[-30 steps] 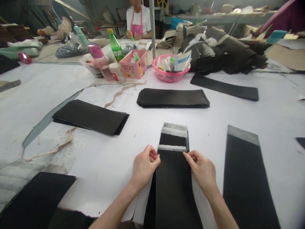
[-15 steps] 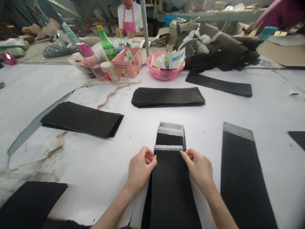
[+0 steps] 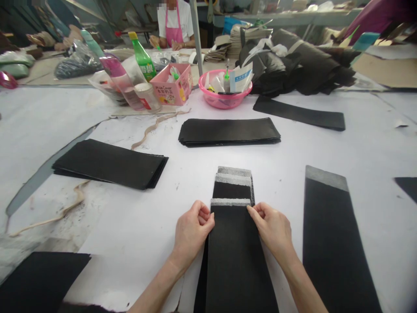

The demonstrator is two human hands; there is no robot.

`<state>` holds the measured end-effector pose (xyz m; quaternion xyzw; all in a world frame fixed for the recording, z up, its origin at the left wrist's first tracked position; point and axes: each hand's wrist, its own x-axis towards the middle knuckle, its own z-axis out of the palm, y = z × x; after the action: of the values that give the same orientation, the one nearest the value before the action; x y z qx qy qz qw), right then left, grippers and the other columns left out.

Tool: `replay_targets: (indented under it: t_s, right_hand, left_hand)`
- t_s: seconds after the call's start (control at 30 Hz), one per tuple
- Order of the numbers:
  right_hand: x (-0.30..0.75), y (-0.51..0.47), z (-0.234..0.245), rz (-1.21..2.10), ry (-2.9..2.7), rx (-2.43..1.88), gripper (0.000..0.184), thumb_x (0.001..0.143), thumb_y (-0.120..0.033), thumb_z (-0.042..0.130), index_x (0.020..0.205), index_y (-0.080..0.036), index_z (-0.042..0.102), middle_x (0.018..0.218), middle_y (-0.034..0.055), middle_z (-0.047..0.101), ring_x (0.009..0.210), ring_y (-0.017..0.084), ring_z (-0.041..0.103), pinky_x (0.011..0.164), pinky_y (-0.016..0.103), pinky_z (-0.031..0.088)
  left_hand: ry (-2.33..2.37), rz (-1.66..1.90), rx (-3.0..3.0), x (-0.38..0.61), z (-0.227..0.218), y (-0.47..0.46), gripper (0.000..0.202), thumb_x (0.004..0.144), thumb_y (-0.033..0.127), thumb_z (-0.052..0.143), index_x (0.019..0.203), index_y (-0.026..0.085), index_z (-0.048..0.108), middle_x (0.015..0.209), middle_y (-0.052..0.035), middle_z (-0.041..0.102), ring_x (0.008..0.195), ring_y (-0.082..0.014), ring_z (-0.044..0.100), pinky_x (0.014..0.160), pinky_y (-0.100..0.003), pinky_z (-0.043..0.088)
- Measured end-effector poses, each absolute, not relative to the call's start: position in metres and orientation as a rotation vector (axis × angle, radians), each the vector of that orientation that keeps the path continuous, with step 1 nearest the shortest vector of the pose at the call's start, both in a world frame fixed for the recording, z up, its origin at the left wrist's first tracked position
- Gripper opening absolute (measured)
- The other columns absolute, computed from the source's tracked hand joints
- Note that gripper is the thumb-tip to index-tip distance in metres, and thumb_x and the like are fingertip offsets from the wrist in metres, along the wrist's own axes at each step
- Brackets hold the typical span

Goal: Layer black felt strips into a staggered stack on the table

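On the white tabletop [image 3: 137, 234], left hand [image 3: 191, 228] and right hand [image 3: 273, 226] still pinch the black strip [image 3: 239, 261] by its edges, unshifted.

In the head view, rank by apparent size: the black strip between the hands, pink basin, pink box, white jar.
1. Black strip
2. Pink basin and pink box: too close to rank
3. White jar

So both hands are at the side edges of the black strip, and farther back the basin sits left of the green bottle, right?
Not quite: the basin sits right of the green bottle, as the head view shows. The left hand and right hand are at the side edges of the black strip.
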<state>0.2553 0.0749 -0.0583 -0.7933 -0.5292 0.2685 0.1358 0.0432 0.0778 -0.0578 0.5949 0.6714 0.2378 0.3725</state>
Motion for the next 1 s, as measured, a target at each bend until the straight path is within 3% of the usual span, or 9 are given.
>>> replay_targets:
  t_s: [1.0]
  right_hand:
    - [0.2544, 0.078, -0.059, 0.755, -1.546, -2.377, 0.033, 0.086, -0.05, 0.05, 0.066, -0.025, 0.058, 0.058, -0.0038, 0.061, 0.059, 0.018, 0.056, 0.055, 0.027, 0.029]
  left_hand:
    - [1.738, 0.588, 1.547, 0.0439, -0.0578, 0.0797, 0.01, 0.083, 0.029, 0.057, 0.079, 0.022, 0.051, 0.062, 0.0073, 0.06, 0.054, -0.01, 0.057, 0.057, -0.021, 0.04]
